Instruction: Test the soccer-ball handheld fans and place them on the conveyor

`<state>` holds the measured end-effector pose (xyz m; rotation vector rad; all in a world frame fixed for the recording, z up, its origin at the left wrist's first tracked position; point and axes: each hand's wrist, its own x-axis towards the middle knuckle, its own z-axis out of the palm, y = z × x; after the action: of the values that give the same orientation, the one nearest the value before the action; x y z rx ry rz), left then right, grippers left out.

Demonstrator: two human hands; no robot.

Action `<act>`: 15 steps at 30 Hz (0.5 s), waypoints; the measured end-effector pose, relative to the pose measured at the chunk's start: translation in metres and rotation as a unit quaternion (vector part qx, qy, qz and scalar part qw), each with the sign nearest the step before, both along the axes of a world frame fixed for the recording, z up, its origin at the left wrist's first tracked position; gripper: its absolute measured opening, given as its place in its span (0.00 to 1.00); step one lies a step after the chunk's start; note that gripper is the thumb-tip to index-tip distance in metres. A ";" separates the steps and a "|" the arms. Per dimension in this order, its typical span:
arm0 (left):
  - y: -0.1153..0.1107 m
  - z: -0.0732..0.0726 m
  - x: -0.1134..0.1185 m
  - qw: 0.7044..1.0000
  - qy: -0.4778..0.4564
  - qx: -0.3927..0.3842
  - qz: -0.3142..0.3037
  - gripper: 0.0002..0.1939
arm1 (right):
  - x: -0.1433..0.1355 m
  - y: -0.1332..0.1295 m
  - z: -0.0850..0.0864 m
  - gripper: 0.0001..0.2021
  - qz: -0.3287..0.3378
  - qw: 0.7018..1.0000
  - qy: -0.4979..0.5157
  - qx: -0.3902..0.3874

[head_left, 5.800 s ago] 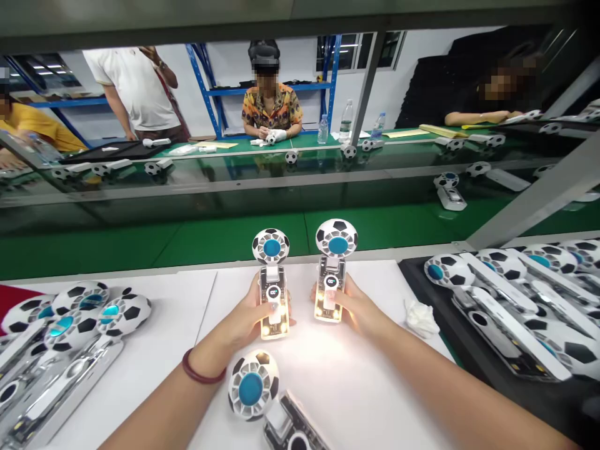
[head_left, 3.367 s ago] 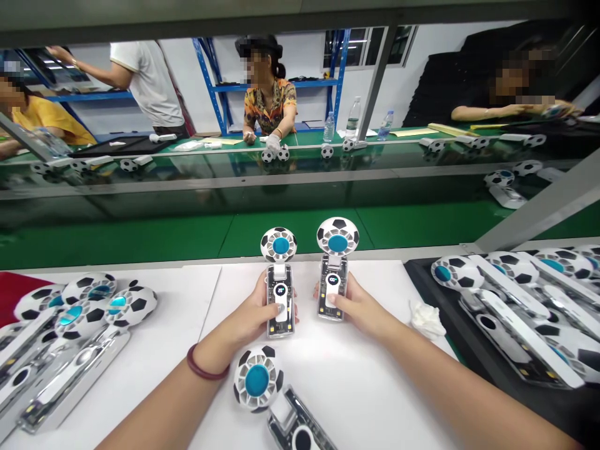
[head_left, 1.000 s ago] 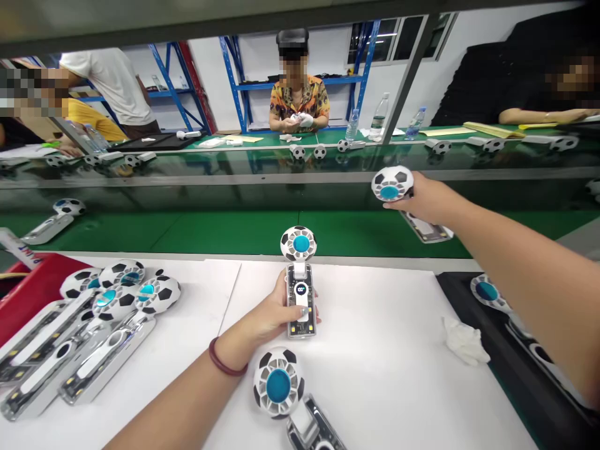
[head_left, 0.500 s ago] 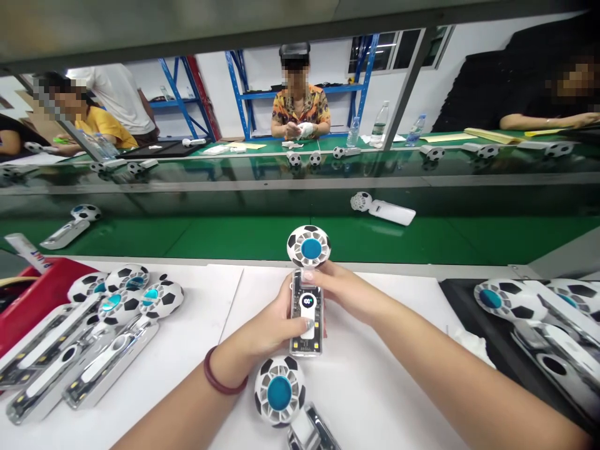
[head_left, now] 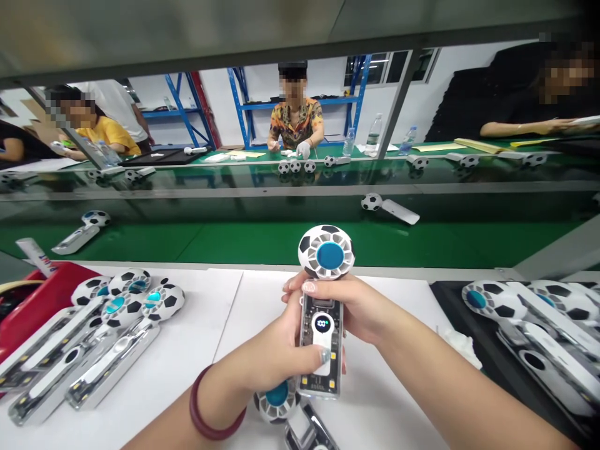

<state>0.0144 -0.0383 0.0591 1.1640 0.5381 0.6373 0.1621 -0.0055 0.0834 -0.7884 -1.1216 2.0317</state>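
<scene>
Both hands hold one handheld fan (head_left: 322, 337) upright in front of me, its soccer-ball head on top with a blue centre and its clear-cased handle below. The small round display on the handle is lit and reads 100. My left hand (head_left: 300, 344) is wrapped round the handle, thumb resting on the white strip below the display. My right hand (head_left: 349, 300) grips the neck, thumb across it just under the ball head. Behind my left hand lies a second fan (head_left: 312, 428) on the white work surface, partly hidden.
Several fans (head_left: 119, 309) lie at left beside a red bin (head_left: 70, 294) with a white paint marker (head_left: 35, 255). A black tray (head_left: 443, 297) with more fans stands at right. Beyond runs a green conveyor (head_left: 262, 244) carrying fans. Co-workers sit across, one in a patterned shirt (head_left: 296, 125).
The held fan has come nearer and slightly right, now partly covering the fan lying below. Across the line, a co-worker's gloved hand has lowered towards the small ball-headed fans.
</scene>
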 end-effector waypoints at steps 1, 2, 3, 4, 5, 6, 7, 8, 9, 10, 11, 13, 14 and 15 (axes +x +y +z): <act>-0.001 0.002 0.001 1.000 0.002 0.001 -0.001 0.43 | 0.001 -0.002 0.001 0.09 0.000 1.000 0.001 0.001; -0.002 0.003 0.001 1.000 0.003 0.002 -0.004 0.43 | 0.001 -0.003 0.002 0.09 0.000 1.000 0.002 0.003; -0.003 0.004 0.001 1.000 0.003 0.002 -0.011 0.43 | 0.001 -0.005 0.003 0.09 0.000 1.000 0.003 0.005; -0.004 0.005 0.000 1.000 0.004 0.002 -0.019 0.41 | 0.001 -0.006 0.004 0.09 -0.002 1.000 0.005 0.006; -0.005 0.005 0.000 1.000 0.005 0.001 -0.025 0.40 | 0.001 -0.007 0.004 0.10 -0.003 1.000 0.006 0.005; -0.006 0.006 -0.001 0.999 0.008 0.001 -0.031 0.39 | 0.001 -0.008 0.005 0.10 -0.004 1.000 0.006 0.004; -0.008 0.007 -0.001 0.999 0.012 0.003 -0.033 0.38 | 0.001 -0.009 0.006 0.10 -0.004 1.000 0.007 0.002; -0.009 0.007 0.000 0.999 0.014 0.005 -0.031 0.38 | 0.001 -0.011 0.006 0.10 -0.002 1.000 0.007 0.002; -0.011 0.008 0.000 0.999 0.015 0.010 -0.029 0.38 | 0.002 -0.012 0.008 0.10 0.001 1.000 0.005 0.004; -0.013 0.009 0.001 0.999 0.017 0.014 -0.028 0.39 | 0.003 -0.015 0.009 0.10 0.004 1.000 0.000 0.008; -0.015 0.010 0.001 0.999 0.019 0.020 -0.030 0.40 | 0.004 -0.018 0.011 0.10 0.011 1.000 -0.010 0.011; -0.016 0.011 0.000 0.998 0.024 0.036 -0.048 0.42 | 0.008 -0.025 0.017 0.13 0.016 0.998 -0.048 0.028; -0.016 0.012 -0.001 0.997 0.021 0.047 -0.063 0.44 | 0.011 -0.029 0.020 0.15 0.012 0.996 -0.071 0.049; -0.015 0.014 -0.004 0.996 0.010 0.057 -0.067 0.45 | 0.014 -0.034 0.023 0.16 0.005 0.993 -0.093 0.077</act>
<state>0.0105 -0.0530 0.0728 1.3044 0.4404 0.5468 0.1765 -0.0390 0.1062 -0.9075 -1.3715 1.8823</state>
